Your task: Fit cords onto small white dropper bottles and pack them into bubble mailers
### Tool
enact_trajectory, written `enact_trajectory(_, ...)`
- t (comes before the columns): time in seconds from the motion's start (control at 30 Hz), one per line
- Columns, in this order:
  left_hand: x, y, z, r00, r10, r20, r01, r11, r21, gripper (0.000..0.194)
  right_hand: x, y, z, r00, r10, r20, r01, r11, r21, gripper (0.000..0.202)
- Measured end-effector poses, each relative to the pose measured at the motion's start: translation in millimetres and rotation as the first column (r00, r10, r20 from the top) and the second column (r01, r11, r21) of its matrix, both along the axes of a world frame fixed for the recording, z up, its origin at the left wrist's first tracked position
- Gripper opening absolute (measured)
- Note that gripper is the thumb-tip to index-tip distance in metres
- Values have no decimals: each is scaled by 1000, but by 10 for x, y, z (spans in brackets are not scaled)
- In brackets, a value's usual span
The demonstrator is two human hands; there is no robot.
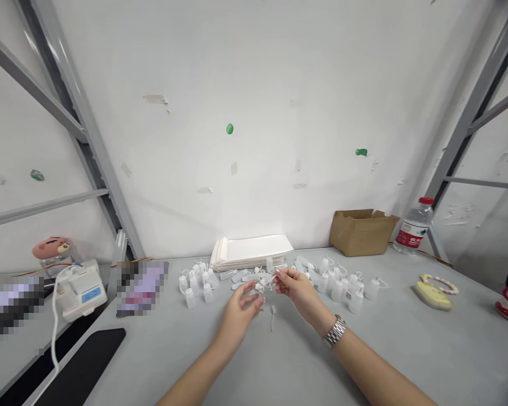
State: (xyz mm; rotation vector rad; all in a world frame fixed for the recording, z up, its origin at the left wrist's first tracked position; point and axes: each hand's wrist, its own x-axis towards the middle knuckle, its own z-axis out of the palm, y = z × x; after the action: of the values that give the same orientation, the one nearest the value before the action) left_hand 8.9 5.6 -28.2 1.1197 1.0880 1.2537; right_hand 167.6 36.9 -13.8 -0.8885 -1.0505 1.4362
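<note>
My left hand (pixel 240 305) is at the middle of the grey table, thumb and fingers apart around small white plastic caps (pixel 260 286); whether it touches them is unclear. To its right, my right hand (pixel 295 286) has its fingertips pinched together by the same caps, and what they hold is too small to make out. A single white cap with a thin strap (pixel 273 310) lies in front of the hands. Small translucent squeeze bottles stand in a left group (pixel 190 298) and a right group (pixel 337 290). More bottles lie on their sides (pixel 239 276) behind my hands.
A stack of white trays (pixel 254 251) rests against the wall. Back right are a brown cardboard box (pixel 362 234) and a red-capped water bottle (pixel 415 228). A yellow case (pixel 434 296) lies at right; a phone (pixel 144 287) and black mat (pixel 87 366) at left.
</note>
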Motion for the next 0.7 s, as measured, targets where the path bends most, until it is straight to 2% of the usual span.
enact_trajectory(0.3, -4, -6, 89, 999, -50, 5, 50, 997, -65, 32, -33, -45, -3, 994, 45, 99, -48, 998, 32, 37)
enact_trajectory(0.4, -7, -14, 105, 997, -72, 8, 72, 991, -116, 26, -36, -26, -22, 969, 30, 244, -46, 997, 61, 35)
enact_trajectory(0.47, -15, -24, 111, 995, -101, 2, 101, 985, -144, 23, -7, 21, -45, 926, -31, 377, -12, 994, 113, 31)
enact_trajectory(0.53, -26, -30, 107, 993, -119, 10, 119, 979, -166, 22, 52, 86, -72, 849, -151, 506, 50, 977, 208, 25)
enact_trajectory(0.57, -33, -29, 103, 993, -115, 25, 118, 977, -178, 21, 89, 117, -89, 786, -230, 573, 86, 960, 268, 22)
enact_trajectory(0.63, -51, -19, 94, 993, -86, 75, 100, 974, -205, 18, 161, 165, -126, 592, -386, 707, 131, 912, 387, 17)
enact_trajectory(0.7, -72, 0, 93, 990, -36, 138, 68, 969, -237, 13, 208, 183, -169, 359, -473, 805, 112, 878, 466, 16)
